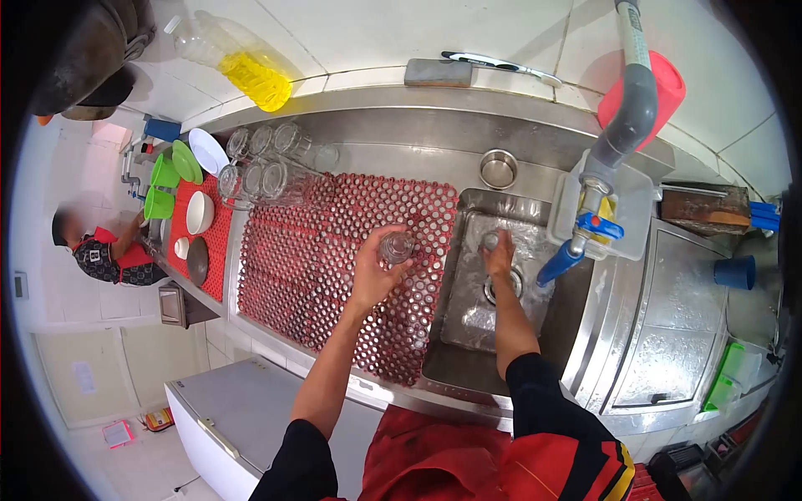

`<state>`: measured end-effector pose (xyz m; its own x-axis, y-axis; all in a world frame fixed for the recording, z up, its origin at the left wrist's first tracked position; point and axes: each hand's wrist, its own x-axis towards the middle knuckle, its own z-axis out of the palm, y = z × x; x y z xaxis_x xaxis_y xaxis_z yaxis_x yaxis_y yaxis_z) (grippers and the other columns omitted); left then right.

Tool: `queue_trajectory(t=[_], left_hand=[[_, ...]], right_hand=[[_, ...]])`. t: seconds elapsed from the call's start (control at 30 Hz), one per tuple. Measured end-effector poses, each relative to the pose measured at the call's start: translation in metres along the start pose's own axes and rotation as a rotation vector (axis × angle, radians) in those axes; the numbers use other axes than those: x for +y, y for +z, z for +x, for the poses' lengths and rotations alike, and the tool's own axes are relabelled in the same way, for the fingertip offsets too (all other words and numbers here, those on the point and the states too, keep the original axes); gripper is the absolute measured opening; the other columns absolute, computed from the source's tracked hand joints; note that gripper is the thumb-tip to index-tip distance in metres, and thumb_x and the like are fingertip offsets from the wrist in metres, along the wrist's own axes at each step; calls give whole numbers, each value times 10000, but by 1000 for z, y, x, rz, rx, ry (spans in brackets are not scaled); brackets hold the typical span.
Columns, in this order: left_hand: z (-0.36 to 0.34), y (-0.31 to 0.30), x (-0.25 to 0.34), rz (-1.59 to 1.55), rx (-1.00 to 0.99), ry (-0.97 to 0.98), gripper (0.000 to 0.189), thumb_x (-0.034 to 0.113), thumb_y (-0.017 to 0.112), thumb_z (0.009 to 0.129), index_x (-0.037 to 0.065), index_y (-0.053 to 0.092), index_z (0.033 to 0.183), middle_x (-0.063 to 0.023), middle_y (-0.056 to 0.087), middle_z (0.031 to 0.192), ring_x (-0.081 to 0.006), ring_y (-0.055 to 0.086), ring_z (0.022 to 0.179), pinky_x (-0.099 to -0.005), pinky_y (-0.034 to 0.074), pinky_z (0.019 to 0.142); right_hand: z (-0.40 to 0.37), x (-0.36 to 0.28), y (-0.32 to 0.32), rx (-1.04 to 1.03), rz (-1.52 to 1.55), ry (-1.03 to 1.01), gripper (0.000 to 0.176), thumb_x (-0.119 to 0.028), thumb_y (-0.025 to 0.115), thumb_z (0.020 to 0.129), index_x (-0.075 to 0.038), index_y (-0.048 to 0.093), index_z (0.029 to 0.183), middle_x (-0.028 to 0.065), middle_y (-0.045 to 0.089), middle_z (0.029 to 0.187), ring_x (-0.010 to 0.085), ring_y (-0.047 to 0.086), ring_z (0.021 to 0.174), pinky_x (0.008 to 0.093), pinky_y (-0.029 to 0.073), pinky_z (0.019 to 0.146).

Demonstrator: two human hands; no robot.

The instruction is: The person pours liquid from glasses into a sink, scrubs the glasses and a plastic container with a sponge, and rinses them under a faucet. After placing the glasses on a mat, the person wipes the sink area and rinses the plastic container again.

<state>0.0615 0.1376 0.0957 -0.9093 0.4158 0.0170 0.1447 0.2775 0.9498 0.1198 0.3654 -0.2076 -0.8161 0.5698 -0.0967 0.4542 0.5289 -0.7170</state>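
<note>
My left hand [376,271] is closed round a small clear glass [396,247] above the red perforated mat [334,275]. My right hand [499,256] reaches into the steel sink [443,342], its fingers round a small clear glass [489,241]. Beneath that hand lies a wet metal tray [468,326], beside the round drain [503,285]. Several clear glass mugs [274,179] are grouped at the mat's back left corner. A small steel bowl [499,169] rests behind the sink.
A grey pipe with a blue-handled tap [599,225] hangs over the sink's right side, by a plastic tub [639,213]. Green cups [159,203] and bowls stand far left, near another person [104,255]. A yellow-liquid bottle [255,81] sits on the back ledge.
</note>
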Motion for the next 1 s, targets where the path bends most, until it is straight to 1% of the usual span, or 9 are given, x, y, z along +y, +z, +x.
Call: queue_trajectory(t=[0.03,0.1,0.2,0.23,0.47,0.67,0.8,0.9,1.0], left_hand=[[2,-4,-5,70,-10,-27,579,-105,732,705,47,515,1220,-83,560,1219,-186,566,1109,-311,438,978],[5,-10,-7,273,-11,72,611,-81,749,678,45,513,1227,-102,570,1180,-230,565,1101,-330,444,960],[12,-12,1,505,-38,126,586,-46,739,659,49,519,1193,-129,582,1113,-304,528,1087,-373,434,948],[15,-14,5,573,-50,129,565,-35,730,657,52,522,1175,-137,586,1090,-331,509,1083,-390,427,946],[39,-45,-4,692,-162,114,522,46,751,632,47,515,1098,-154,578,1107,-371,490,1081,-425,415,964],[52,-74,-3,722,-126,108,568,51,773,610,56,539,1127,-171,564,1118,-387,505,1072,-443,446,929],[68,-96,-8,791,-196,102,552,65,765,618,43,525,1115,-200,574,1117,-416,503,1099,-474,421,943],[79,-108,-9,978,-316,74,458,78,747,641,32,579,1065,-210,555,1167,-422,479,1139,-509,404,963],[89,-114,-11,1051,-400,101,386,84,719,680,37,622,1050,-207,523,1220,-397,452,1181,-489,406,981]], right_hand=[[-9,-6,-14,9,188,123,629,-180,787,707,-73,468,1239,191,538,1285,394,492,1209,466,356,1047],[-41,-14,-27,292,278,323,604,-155,799,694,-39,504,1207,206,598,1169,391,572,1082,438,431,952],[-76,-16,-74,308,62,868,611,-130,806,684,2,518,1207,202,605,1143,352,594,1051,435,444,921],[-96,-22,-89,559,69,658,636,-126,810,680,14,511,1224,194,606,1145,342,596,1047,427,448,923],[-121,11,-116,642,172,263,621,-38,730,690,14,473,1253,221,602,1128,345,583,1073,390,423,965],[-121,-23,-145,574,209,309,596,61,698,660,-21,468,1203,212,597,1085,355,587,1032,410,437,926],[-134,-24,-138,641,209,214,554,-107,782,702,-13,522,1182,186,622,1043,334,591,1007,404,434,922],[-148,-12,-129,473,157,350,584,-331,840,668,38,592,1045,154,637,912,279,619,813,405,494,745],[-162,-55,-160,-110,324,784,597,-422,823,682,52,622,986,141,635,863,239,613,682,376,500,565]])
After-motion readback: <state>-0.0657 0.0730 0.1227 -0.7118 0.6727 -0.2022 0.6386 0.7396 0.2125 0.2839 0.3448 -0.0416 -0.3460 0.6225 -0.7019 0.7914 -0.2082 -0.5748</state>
